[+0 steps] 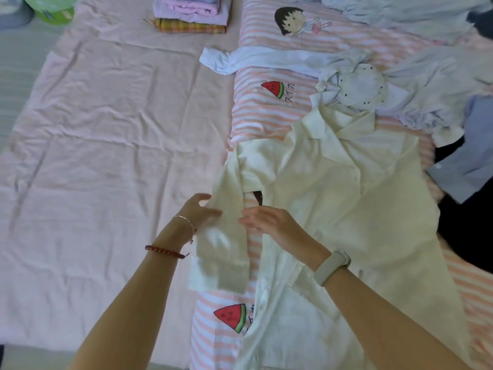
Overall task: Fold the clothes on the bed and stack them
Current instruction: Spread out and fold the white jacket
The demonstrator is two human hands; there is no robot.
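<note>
1. We saw a cream shirt (346,209) lying collar-up on the bed, filling the centre and lower right of the frame, its front open along the placket.
2. Its sleeve (226,236) lay left of the body, running down toward the lower centre, with a strip of striped blanket (266,116) showing between sleeve and body.
3. The left hand (198,209), at centre frame, rested against the sleeve's left edge; its fingers were extended and relaxed, gripping nothing that we could make out.
4. The right hand (266,220) lay just right of the sleeve, at the shirt's front edge, fingers stretched out flat toward the sleeve; whether they pinched cloth we could not tell.
5. A stack of folded clothes (189,13) stood at the upper centre on the pink sheet (93,156), well apart from the shirt.
6. Unfolded pale garments (386,76) lay in the upper right, above the shirt collar, and a blue shirt (469,161) lay at the right edge.
7. A green container (53,9) appeared at the upper left corner.
</note>
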